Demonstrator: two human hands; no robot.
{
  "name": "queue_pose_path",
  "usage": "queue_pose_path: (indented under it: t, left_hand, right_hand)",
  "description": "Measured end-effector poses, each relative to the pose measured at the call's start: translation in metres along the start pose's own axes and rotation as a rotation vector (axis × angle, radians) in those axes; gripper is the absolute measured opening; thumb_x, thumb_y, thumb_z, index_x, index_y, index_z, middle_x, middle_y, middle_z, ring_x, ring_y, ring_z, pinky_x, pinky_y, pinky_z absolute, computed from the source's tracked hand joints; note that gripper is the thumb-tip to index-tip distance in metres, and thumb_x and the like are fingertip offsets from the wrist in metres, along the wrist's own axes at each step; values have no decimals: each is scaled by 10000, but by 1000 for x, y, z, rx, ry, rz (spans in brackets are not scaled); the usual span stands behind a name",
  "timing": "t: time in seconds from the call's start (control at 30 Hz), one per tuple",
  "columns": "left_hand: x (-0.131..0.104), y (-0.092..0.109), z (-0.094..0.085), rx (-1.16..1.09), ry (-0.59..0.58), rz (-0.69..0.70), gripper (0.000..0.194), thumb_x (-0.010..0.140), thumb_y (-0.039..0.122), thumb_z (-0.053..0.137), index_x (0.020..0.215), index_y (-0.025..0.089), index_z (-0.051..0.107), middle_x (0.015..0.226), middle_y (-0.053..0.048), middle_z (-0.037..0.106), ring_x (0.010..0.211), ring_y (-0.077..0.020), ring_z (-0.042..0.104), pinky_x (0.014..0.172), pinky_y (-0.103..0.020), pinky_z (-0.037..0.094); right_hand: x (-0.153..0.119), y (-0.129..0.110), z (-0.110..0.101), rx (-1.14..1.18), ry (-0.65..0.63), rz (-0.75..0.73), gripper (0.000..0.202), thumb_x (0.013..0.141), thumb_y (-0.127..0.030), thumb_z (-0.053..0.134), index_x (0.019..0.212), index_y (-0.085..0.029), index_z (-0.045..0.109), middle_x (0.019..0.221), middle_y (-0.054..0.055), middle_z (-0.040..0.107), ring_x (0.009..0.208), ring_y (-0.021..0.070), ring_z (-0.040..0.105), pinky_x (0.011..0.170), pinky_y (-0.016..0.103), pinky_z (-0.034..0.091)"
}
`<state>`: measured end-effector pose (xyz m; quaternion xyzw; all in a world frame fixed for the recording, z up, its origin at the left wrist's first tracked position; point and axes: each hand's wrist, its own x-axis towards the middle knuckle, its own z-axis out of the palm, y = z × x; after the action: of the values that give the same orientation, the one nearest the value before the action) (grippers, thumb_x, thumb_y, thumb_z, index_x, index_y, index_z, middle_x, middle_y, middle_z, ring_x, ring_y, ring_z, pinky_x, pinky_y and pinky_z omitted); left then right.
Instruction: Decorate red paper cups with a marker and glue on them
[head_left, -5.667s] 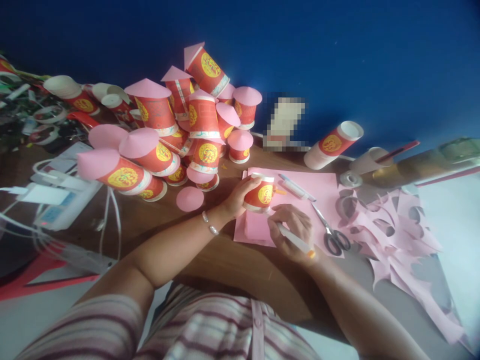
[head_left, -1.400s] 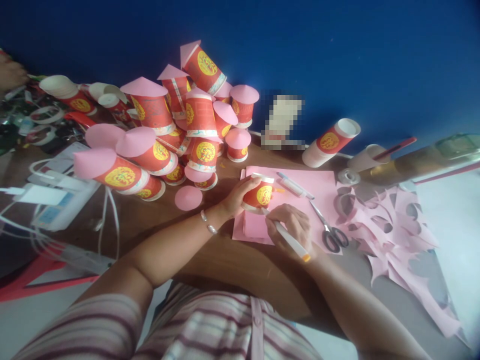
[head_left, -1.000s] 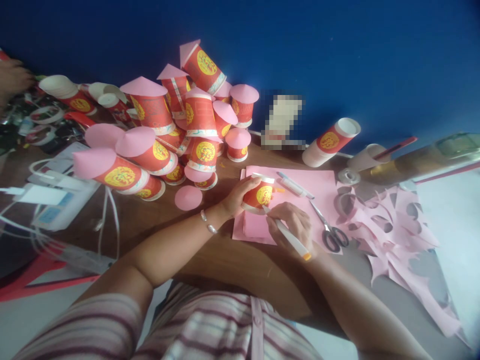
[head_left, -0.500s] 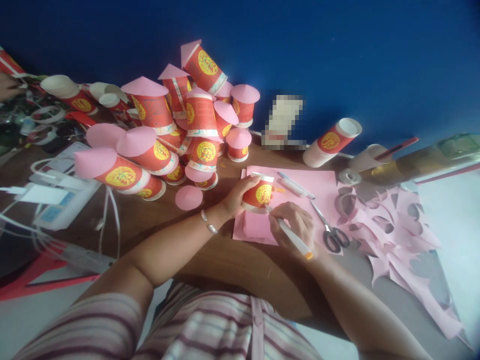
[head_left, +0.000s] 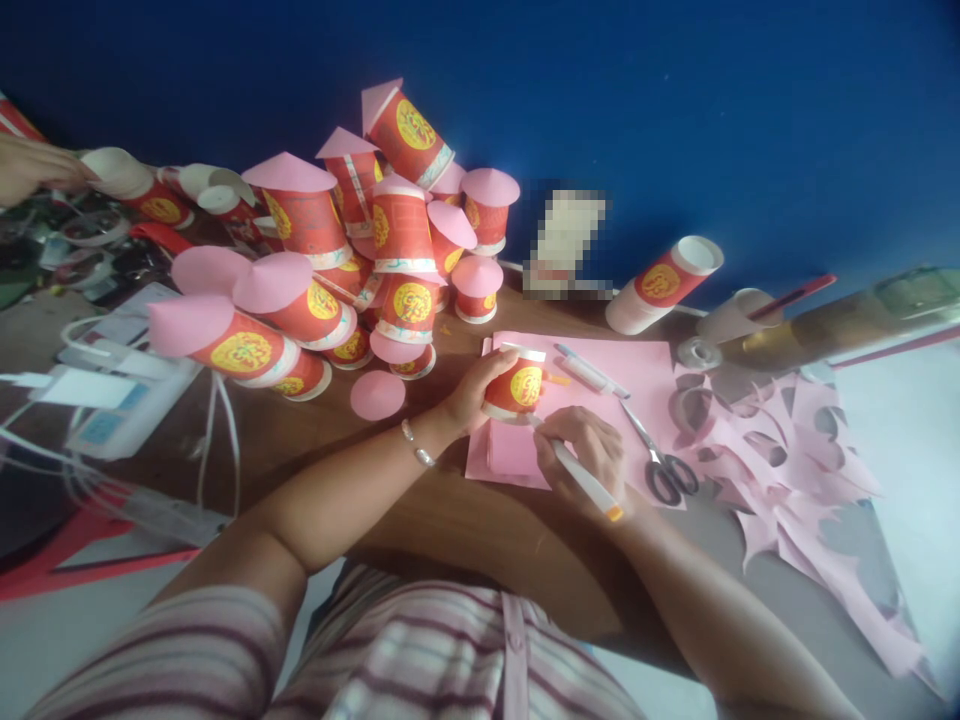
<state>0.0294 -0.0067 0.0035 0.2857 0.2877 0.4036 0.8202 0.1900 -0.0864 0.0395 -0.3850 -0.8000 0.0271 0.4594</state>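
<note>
My left hand (head_left: 476, 392) is closed around a red paper cup (head_left: 525, 386) with a yellow emblem, held over pink paper. In my right hand (head_left: 589, 450) is a white marker (head_left: 586, 478) with an orange end. Its tip is at the cup's white lower band; whether it touches I cannot tell. Under the cup lie pink paper sheets (head_left: 637, 362). A capped marker (head_left: 592, 370) rests on them, and scissors (head_left: 667, 470) lie at their right edge. To the left, several red cups with pink cone tops (head_left: 403, 230) stand and lie in a pile.
Pink paper scraps (head_left: 795, 450) cover the right side. Behind are a stack of cups (head_left: 660, 285) and a tape roll (head_left: 700, 354). A power strip (head_left: 135, 380) with white cables lies left. Another person's hand (head_left: 37, 170) reaches to paper cups (head_left: 120, 175) at far left.
The other person's hand has come further in from the left, up to the stacked cups. My right hand and the marker have shifted slightly left; my left hand has hardly moved.
</note>
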Motion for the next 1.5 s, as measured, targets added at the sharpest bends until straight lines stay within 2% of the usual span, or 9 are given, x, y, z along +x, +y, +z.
queue_pose_path:
  t: [0.4,0.77,1.03,1.5]
  left_hand:
    - [-1,0,0,-10,21,-25,466,777,540,772,1008,148,674,962,-108,727,856,-232,699,668,-324,581]
    - [1,1,1,-20,-51,42,440,806,529,747,956,118,707,937,-132,752,858,-225,712,734,-313,571]
    - [1,2,2,-3,-56,34,503,811,553,735,992,84,723,948,-160,765,851,-241,725,718,-317,560]
    - [1,3,4,21,-42,73,489,785,555,761,964,102,733,934,-136,763,856,-226,711,748,-313,547]
  right_hand:
    - [-1,0,1,24,-3,-14,170,902,-76,596,960,-228,548,720,-1,641,616,161,604,600,297,509]
    - [2,-1,0,-24,14,-37,213,881,-46,601,964,-234,545,692,-18,624,601,155,597,597,289,502]
    - [3,-2,-1,-18,-12,-32,211,865,-42,587,933,-237,542,673,-25,620,587,155,595,595,288,504]
    - [1,-3,1,9,-15,-37,204,877,-51,598,936,-232,525,694,-12,614,612,161,593,610,292,507]
